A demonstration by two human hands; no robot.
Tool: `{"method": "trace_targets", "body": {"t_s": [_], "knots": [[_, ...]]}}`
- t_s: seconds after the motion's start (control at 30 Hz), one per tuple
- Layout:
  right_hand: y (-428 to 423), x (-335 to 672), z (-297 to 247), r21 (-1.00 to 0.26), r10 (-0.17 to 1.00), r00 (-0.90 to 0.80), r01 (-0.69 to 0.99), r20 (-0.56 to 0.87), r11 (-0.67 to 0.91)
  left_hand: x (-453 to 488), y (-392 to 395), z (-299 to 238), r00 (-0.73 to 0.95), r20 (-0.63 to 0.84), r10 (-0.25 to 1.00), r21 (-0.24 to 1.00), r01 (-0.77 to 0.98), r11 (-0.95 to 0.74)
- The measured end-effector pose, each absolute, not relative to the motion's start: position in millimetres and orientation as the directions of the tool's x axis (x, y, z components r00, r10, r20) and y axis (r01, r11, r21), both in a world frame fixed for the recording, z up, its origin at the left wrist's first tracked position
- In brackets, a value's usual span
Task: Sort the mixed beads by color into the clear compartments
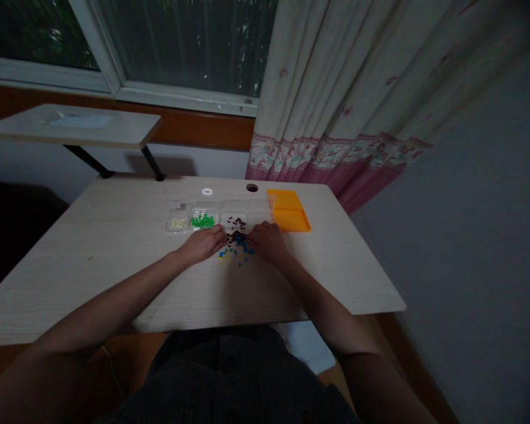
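A pile of small dark pieces (237, 236) lies on the table, with loose blue pieces (238, 247) and a few yellow ones (223, 257) on its near side. At the pile's left edge is my left hand (209, 240), its fingers drawn together. My right hand (269, 238) curls in from the right, fingertips at the same pile; anything in either pinch is too small to see. Just beyond the hands stands a clear compartment tray (221, 211). Its near sections hold pale yellow pieces (179, 223), green pieces (202, 221) and several dark pieces (236, 222).
An orange case (289, 211) lies open right of the tray. A round cable hole (252, 188) is near the table's (115, 253) back edge. At the back left a raised shelf (115, 132) stands on black legs. A curtain (327, 118) hangs behind the table.
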State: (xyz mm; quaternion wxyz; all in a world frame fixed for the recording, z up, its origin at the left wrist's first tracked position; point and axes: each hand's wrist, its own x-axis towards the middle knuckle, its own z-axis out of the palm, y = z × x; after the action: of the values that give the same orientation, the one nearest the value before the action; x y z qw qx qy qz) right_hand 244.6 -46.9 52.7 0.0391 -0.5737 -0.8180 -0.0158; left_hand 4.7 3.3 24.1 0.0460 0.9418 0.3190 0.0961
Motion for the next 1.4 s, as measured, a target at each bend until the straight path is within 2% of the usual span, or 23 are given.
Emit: {"method": "trace_targets", "body": {"t_s": [0.27,0.57,0.73,0.93,1.13,1.27,1.4], "knots": [[-39.9,230.8,57.5,0.057,0.940,-0.340,0.940,0.030,0.338,-5.2,0.6,35.0,0.742,0.181,0.645,0.217,0.610,-0.762],[-33.1,226.9,63.0,0.076,0.915,-0.402,0.913,0.013,0.400,9.1,24.8,53.7,0.582,0.261,0.770,0.194,0.749,-0.633],[-37.5,233.3,59.0,0.045,0.920,-0.391,0.920,0.037,0.389,29.4,39.5,51.2,0.541,0.191,0.819,0.167,0.804,-0.570],[-47.2,249.8,66.2,-0.047,0.929,-0.365,0.929,0.066,0.368,38.2,49.6,42.5,0.571,0.134,0.810,0.115,0.803,-0.585],[-28.6,257.6,92.2,-0.093,0.937,-0.316,0.939,0.148,0.331,28.0,49.8,50.4,0.577,0.158,0.802,0.105,0.797,-0.594],[2.0,245.5,96.7,-0.077,0.932,-0.324,0.938,0.159,0.339,14.0,38.9,59.0,0.572,0.205,0.794,0.096,0.796,-0.598],[26.4,224.9,85.8,-0.005,0.926,-0.350,0.935,0.138,0.354,-3.0,18.1,60.8,0.613,0.196,0.766,0.098,0.765,-0.637]]}}
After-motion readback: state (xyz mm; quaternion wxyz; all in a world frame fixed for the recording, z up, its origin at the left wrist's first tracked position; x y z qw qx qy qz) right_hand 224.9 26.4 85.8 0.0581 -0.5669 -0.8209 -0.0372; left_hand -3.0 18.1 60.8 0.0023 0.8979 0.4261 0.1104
